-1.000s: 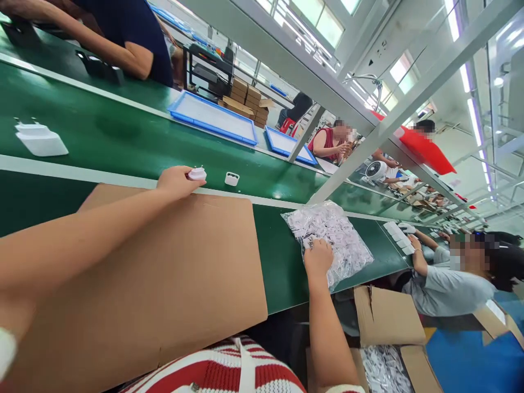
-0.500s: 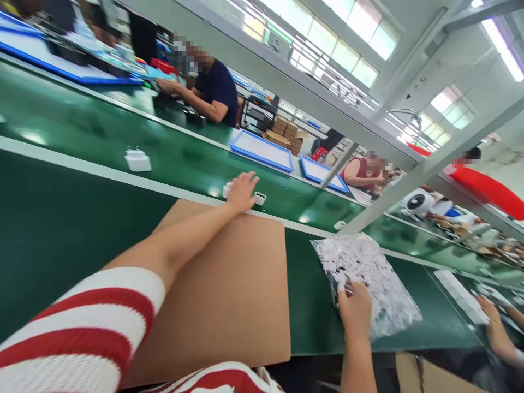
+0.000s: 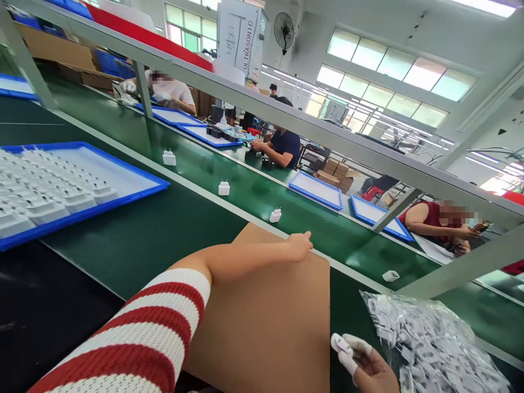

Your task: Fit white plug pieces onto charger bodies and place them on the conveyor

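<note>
Three pinned white charger housings [image 3: 275, 215] stand spaced along the green conveyor [image 3: 339, 240], apparently set out; the well-filled bag [image 3: 447, 315] of loose white pieces [image 3: 436, 349] suggests plenty remains. Beside it, the right hand [image 3: 368, 363] pinches one small white piece [image 3: 339, 344]. The left hand [image 3: 300, 247] hangs over the cardboard [image 3: 266, 327], fingers partly curled, its grip hidden.

Behind the left hand [image 3: 299, 248], a bare forearm [image 3: 249, 260] meets a knit sleeve [image 3: 161, 327], pierced with small holes, banded white and dark red. White finger caps [image 3: 361, 345] cover the right hand [image 3: 374, 371] partly.
</note>
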A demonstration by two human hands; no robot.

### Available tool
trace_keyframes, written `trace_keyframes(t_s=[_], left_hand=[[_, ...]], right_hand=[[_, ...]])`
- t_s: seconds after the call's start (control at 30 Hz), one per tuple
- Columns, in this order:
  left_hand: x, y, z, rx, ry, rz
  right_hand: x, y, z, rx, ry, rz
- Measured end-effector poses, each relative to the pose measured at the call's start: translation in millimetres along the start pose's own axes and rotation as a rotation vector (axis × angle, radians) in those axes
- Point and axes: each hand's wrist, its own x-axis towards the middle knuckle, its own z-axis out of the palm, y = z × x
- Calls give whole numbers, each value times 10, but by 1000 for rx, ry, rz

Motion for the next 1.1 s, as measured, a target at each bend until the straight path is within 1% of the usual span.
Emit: trace_keyframes(t_s=[0.1,0.17,0.27,0.37,0.43,0.5,0.6,0.73,0.8,0.9,0.97,1.1], left_hand=[[-329,63,123,-17,-71,-91],[-504,53,168,-51,-89,-146],[-718,-16,183,-151,-126,-168],[-848,-101,229,-404,-209,-145],[-874,-130,313,-513,-182,-97],[-874,-116,432,-505,-102,-32],[-879,-39,616,-443,8,56],[-906,11,777,-524,81,80],[-912,-8,816,-552,86,89],[-909,-50,840,-577,85,84],[-907,-67,841,-610,80,70],[-922,-79,823,-675,72,75]], right_hand=[[72,-54,278,15,-161,27],[88,-91,410,20,-215,9],[49,-151,492,-26,-237,-69],[1,-215,491,-51,-216,-72],[3,-247,491,-31,-180,-38],[34,-265,505,-23,-134,-50],[104,-283,555,-73,-101,-147],[210,-341,686,-224,-74,-341],[267,-383,779,-330,-96,-474],[344,-423,926,-501,-182,-648],[380,-413,1007,-576,-216,-703],[420,-344,1083,-615,-222,-755]])
